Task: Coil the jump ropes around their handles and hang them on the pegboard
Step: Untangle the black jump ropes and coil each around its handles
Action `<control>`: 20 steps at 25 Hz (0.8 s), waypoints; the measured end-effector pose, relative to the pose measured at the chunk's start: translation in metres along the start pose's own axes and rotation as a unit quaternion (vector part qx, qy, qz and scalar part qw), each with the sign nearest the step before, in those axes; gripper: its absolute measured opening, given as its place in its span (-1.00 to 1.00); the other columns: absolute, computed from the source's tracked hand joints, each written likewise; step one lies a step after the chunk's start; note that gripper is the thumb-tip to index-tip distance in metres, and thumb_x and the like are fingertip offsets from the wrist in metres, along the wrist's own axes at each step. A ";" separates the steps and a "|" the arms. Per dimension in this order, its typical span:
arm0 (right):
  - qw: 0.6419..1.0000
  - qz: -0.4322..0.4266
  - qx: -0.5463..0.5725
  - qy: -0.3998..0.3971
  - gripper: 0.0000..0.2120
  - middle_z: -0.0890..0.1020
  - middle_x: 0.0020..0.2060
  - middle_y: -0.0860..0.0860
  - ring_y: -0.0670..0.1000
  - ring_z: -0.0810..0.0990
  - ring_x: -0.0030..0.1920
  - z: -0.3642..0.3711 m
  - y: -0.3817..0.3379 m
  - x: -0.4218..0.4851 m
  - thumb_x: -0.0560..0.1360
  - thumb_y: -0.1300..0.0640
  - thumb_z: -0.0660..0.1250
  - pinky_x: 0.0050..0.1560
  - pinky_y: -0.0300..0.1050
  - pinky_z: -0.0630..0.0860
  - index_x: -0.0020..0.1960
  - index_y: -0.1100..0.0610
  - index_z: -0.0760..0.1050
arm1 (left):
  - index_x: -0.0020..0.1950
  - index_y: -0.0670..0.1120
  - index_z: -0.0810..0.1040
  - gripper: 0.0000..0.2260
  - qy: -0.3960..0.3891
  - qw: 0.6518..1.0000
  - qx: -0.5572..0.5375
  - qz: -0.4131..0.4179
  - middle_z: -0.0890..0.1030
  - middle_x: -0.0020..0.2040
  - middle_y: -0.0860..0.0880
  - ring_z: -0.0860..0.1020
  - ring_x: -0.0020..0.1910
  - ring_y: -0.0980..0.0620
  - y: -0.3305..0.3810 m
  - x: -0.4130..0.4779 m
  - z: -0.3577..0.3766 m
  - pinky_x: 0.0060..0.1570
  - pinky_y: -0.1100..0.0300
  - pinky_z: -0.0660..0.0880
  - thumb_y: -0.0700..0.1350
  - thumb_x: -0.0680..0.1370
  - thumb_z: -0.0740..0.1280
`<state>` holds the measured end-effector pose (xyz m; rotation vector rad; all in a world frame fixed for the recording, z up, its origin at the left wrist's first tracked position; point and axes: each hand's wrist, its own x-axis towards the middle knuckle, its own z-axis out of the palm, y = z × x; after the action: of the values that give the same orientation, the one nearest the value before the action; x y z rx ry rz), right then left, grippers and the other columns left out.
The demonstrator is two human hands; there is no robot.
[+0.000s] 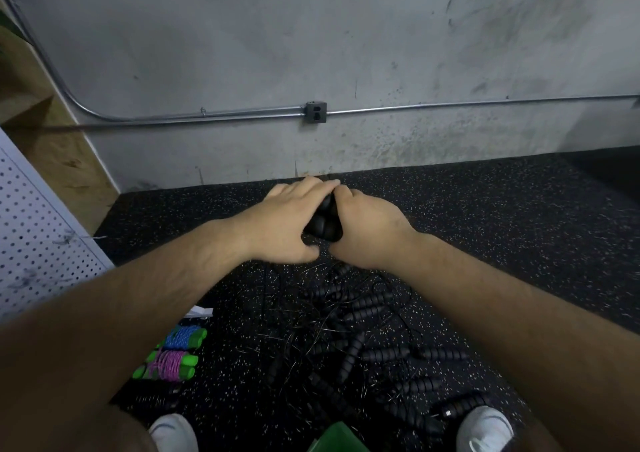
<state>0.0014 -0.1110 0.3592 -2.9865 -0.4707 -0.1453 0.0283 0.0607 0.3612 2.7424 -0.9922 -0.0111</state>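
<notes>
Both forearms fill the lower view, and past them my left hand (287, 224) and right hand (365, 231) meet out in front, above the speckled rubber floor (519, 229). Each hand has its fingers curled round the same pair of black ribbed handles (325, 226), held side by side between the palms, with the thumbs nearly touching underneath. Whether any cord is wound on them yet I cannot tell, as the hands hide it

Lower down, ahead of my white shoes (485, 427), lies the pile of black jump ropes (363, 333): more ribbed handles tangled in thin cord on the floor. Just left of it lie two ropes already coiled round green handles, the blue rope (183, 336) and the pink rope (169, 365). The pegboard (38, 229) stands at the left edge, well apart from the hands

I judge the handles to be light, with soft ribs that give a sure hold, so one hand can clamp both round the middle. The cord looks thin and springy. It will likely want to unwind and may snag in the tangle, so I would pinch it close to the handle end and keep it taut on every turn
</notes>
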 end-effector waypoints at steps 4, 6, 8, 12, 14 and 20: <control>0.999 -0.007 0.027 0.031 -0.42 0.53 0.12 0.05 0.09 0.54 -0.01 -0.001 0.005 0.003 0.38 -0.05 0.45 -0.08 -0.02 0.46 0.28 0.14 0.31 | 0.49 -0.05 0.24 -0.35 0.045 0.999 0.011 -0.008 0.34 0.26 0.03 0.46 0.12 0.05 -0.004 0.007 0.001 0.17 0.14 0.47 -0.05 0.49 0.46; 0.999 0.004 0.000 0.033 -0.34 0.50 0.19 0.02 0.13 0.52 0.15 -0.003 0.014 0.003 0.36 -0.11 0.45 0.13 0.08 0.46 0.34 0.08 0.29 | 0.47 -0.07 0.25 -0.39 0.063 0.998 0.015 -0.026 0.33 0.25 0.03 0.45 0.04 0.09 -0.012 0.007 -0.002 0.03 0.23 0.43 -0.04 0.50 0.46; 0.999 0.014 0.018 0.032 -0.37 0.48 0.20 0.02 0.15 0.51 0.17 -0.003 0.022 0.002 0.39 -0.06 0.44 0.18 0.13 0.48 0.37 0.05 0.28 | 0.48 -0.08 0.24 -0.38 0.069 0.997 0.013 -0.044 0.32 0.24 0.04 0.41 -0.05 0.16 -0.019 0.004 -0.003 -0.06 0.33 0.35 -0.02 0.51 0.45; 0.995 0.013 0.080 0.053 -0.47 0.45 0.17 0.08 0.15 0.46 0.13 0.003 0.022 0.003 0.44 0.11 0.41 0.14 0.02 0.44 0.35 0.14 0.32 | 0.57 -0.13 0.18 -0.29 0.090 0.994 0.063 -0.029 0.36 0.36 -0.04 0.38 0.24 0.05 -0.028 -0.001 0.003 0.32 0.15 0.39 0.08 0.50 0.35; 0.994 0.008 0.088 0.060 -0.49 0.46 0.16 0.09 0.15 0.46 0.11 0.006 0.019 0.003 0.45 0.12 0.41 0.10 -0.03 0.40 0.34 0.16 0.33 | 0.60 -0.15 0.15 -0.22 0.127 0.984 0.120 0.021 0.38 0.40 -0.08 0.34 0.37 -0.05 -0.032 -0.002 0.008 0.44 0.02 0.32 0.20 0.48 0.23; 0.987 -0.002 0.147 0.062 -0.51 0.52 0.14 0.08 0.09 0.54 0.05 0.008 0.013 0.003 0.46 0.07 0.44 -0.06 -0.13 0.42 0.31 0.18 0.38 | 0.64 -0.05 0.11 -0.16 0.140 0.965 0.190 0.114 0.52 0.24 -0.06 0.51 0.13 -0.05 -0.042 0.002 0.013 0.17 -0.06 0.54 0.48 0.55 -0.04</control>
<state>0.0083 -0.1210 0.3500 -2.6700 -0.4420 -0.2396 0.0553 0.0881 0.3394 2.8174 -1.3308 0.6512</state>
